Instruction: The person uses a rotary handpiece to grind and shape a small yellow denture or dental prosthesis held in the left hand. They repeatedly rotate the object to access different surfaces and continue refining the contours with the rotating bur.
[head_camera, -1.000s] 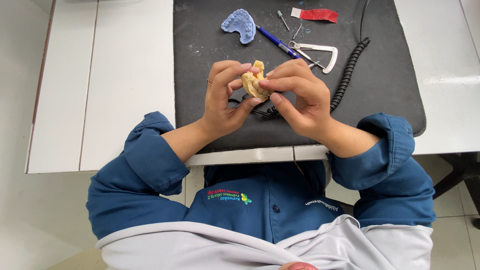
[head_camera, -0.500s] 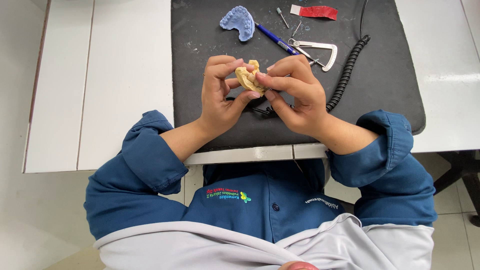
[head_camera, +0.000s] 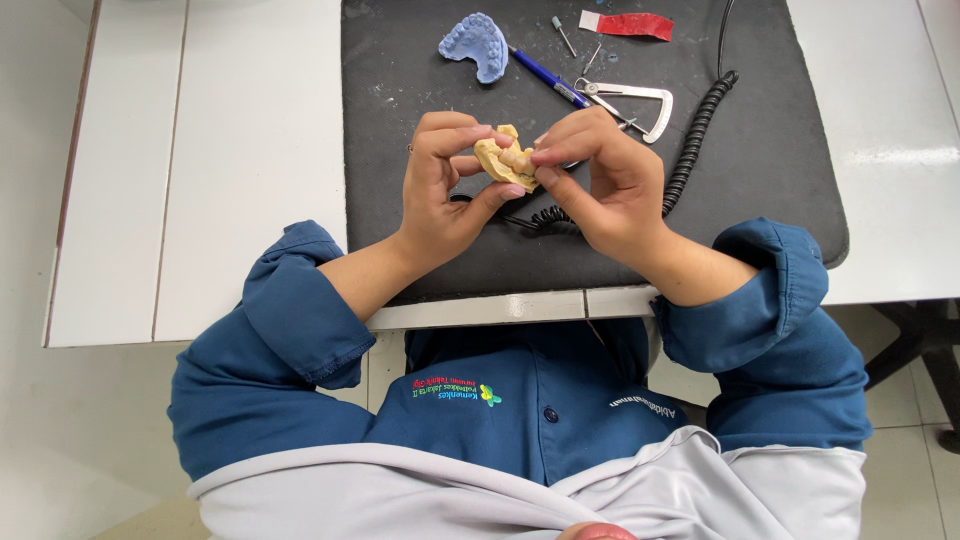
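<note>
A yellow plaster dental cast (head_camera: 506, 162) is held up over a black mat (head_camera: 780, 170) between both hands. My left hand (head_camera: 445, 185) grips its left side with thumb below and fingers on top. From the right, my right hand (head_camera: 600, 180) pinches the cast's teeth side with fingertips. Both hands are shut on the same cast, above the mat's middle.
On the mat's far side lie a blue dental cast (head_camera: 474, 44), a blue pen (head_camera: 545, 78), a metal caliper (head_camera: 630, 100), a small bur (head_camera: 563, 35) and a red wax strip (head_camera: 628, 24). A black coiled cable (head_camera: 692, 140) runs down the mat. White tabletop (head_camera: 230, 150) surrounds it.
Both hands have shifted the cast slightly away from my body and turned it a little; the grip stays the same.
</note>
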